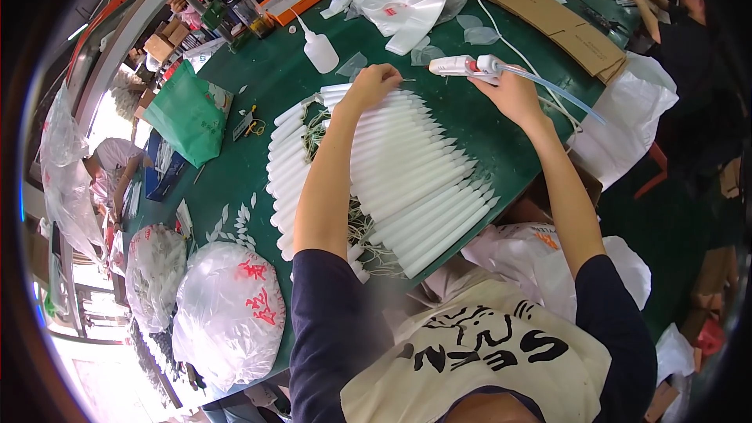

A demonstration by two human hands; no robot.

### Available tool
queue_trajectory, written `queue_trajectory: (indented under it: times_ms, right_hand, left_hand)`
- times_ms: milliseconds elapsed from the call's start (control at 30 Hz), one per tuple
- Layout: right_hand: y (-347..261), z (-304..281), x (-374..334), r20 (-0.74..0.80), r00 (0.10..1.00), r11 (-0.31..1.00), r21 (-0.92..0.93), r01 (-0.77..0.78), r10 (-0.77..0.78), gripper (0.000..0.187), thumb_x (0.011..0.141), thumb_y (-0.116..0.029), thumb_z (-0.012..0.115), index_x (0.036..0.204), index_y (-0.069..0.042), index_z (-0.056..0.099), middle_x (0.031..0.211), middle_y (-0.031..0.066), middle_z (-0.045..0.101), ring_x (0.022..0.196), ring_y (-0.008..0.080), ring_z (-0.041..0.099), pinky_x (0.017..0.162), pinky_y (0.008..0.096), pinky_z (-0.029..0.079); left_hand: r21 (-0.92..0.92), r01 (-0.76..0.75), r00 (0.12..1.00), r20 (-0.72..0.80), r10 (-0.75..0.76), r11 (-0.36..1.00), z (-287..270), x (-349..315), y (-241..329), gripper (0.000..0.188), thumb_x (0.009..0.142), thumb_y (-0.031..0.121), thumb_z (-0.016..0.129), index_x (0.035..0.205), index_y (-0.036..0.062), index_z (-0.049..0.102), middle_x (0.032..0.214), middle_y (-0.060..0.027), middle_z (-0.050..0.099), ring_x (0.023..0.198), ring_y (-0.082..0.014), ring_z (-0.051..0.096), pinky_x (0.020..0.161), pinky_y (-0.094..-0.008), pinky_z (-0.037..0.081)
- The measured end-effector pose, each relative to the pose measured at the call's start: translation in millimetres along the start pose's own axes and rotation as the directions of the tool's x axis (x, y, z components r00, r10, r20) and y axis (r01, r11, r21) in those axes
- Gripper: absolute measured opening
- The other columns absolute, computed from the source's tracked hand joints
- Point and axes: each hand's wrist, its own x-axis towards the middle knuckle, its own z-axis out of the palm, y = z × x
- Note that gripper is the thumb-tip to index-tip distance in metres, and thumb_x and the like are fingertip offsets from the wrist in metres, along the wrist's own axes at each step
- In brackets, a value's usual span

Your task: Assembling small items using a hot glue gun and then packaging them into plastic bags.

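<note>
My left hand (374, 83) rests with fingers pinched at the far end of a long row of white candle-shaped tubes (407, 180) laid side by side on the green table (274, 70); thin wires trail from them. A second, shorter row of white tubes (286, 164) lies to the left of my arm. My right hand (511, 92) grips a white glue gun (470, 67) with a red trigger, its nozzle pointing left toward my left hand. A pale hose and cord run from the gun to the right.
A white squeeze bottle (319, 50) stands beyond the tubes. A green bag (188, 113) lies at left, filled clear plastic bags (227, 313) at near left, flat cardboard (564, 23) at far right. Other people sit at the far edge.
</note>
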Motion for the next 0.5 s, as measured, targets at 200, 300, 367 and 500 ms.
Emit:
queue_trajectory:
  times_ms: [200, 300, 367, 500]
  right_hand:
    - [-6, 14, 6, 0.001, 0.993, 0.976, -0.183, 0.115, -0.117, 0.036, 0.075, -0.039, 0.066, 0.087, -0.007, 0.056, 0.061, 0.0125, 0.058, 0.056, 0.031, 0.057, 0.049, 0.036, 0.043]
    - [-8, 18, 5, 0.004, 0.992, 0.964, -0.232, 0.127, -0.13, 0.038, 0.075, -0.043, 0.064, 0.083, -0.008, 0.052, 0.06, 0.0111, 0.057, 0.055, 0.0307, 0.056, 0.048, 0.0363, 0.043]
    - [-11, 23, 5, 0.01, 0.992, 0.963, -0.239, 0.128, -0.129, 0.039, 0.076, -0.045, 0.062, 0.081, -0.008, 0.05, 0.06, 0.0101, 0.058, 0.055, 0.0307, 0.057, 0.048, 0.037, 0.044]
    - [-12, 29, 6, 0.012, 0.995, 0.96, -0.26, 0.103, -0.103, 0.041, 0.076, -0.047, 0.061, 0.081, -0.008, 0.049, 0.061, 0.0104, 0.058, 0.054, 0.0317, 0.056, 0.047, 0.0373, 0.044]
  left_hand:
    - [0.017, 0.01, 1.0, -0.016, -0.01, 1.0, -1, 1, 3, 0.018, 0.082, 0.017, 0.056, 0.089, 0.0018, 0.063, 0.078, -0.0098, 0.064, 0.072, -0.0214, 0.06, 0.069, -0.0308, 0.046]
    - [0.041, 0.006, 1.0, -0.017, -0.006, 0.999, -2, 2, 10, 0.019, 0.081, 0.019, 0.055, 0.088, 0.0033, 0.064, 0.078, -0.0106, 0.065, 0.073, -0.0258, 0.061, 0.071, -0.0336, 0.046]
    - [0.072, -0.003, 1.0, -0.014, 0.004, 0.997, -3, 0, 10, 0.02, 0.081, 0.02, 0.055, 0.089, 0.0032, 0.065, 0.078, -0.0107, 0.065, 0.073, -0.026, 0.061, 0.071, -0.0337, 0.047]
    - [0.065, 0.007, 1.0, -0.013, -0.006, 0.998, -5, -2, 10, 0.022, 0.081, 0.022, 0.055, 0.088, 0.0027, 0.065, 0.078, -0.0113, 0.065, 0.073, -0.0267, 0.061, 0.07, -0.0341, 0.047]
